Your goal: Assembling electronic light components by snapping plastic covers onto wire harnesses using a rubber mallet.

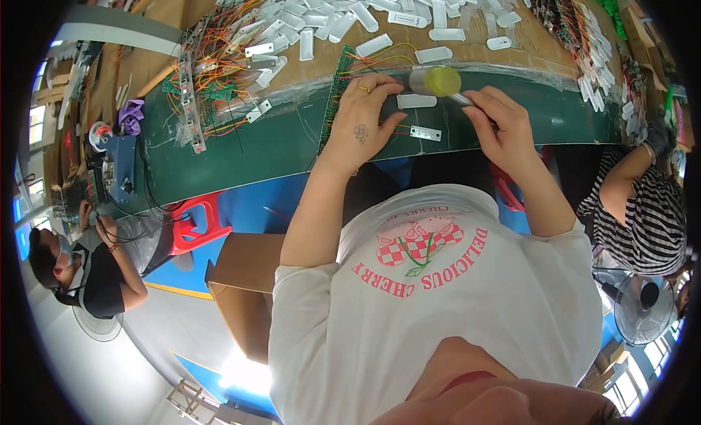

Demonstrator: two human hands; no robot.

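My right hand point(502, 129) is closed round the thin handle of a mallet point(442, 82) with a yellow, rounded head. The mallet head hovers over or rests by a small white plastic casing point(416, 101) on the green bench; I cannot tell whether they touch. My left hand point(361, 122) lies left of that casing, thumb and fingers apart, its fingertips close to the mallet's grey end. Under and beside the left wrist runs a long green circuit board strip point(334, 104). Between my hands, near the bench edge, sits a small white board with metallic spots point(426, 133) and a red wire.
Many white casings point(358, 16) are heaped at the back on brown cardboard point(504, 58). Wired boards point(193, 96) tangle at left; more wired white pieces point(584, 56) lie right. A co-worker point(91, 264) sits left, another person point(639, 206) right. A red stool point(198, 224) and cardboard box point(244, 279) stand below.
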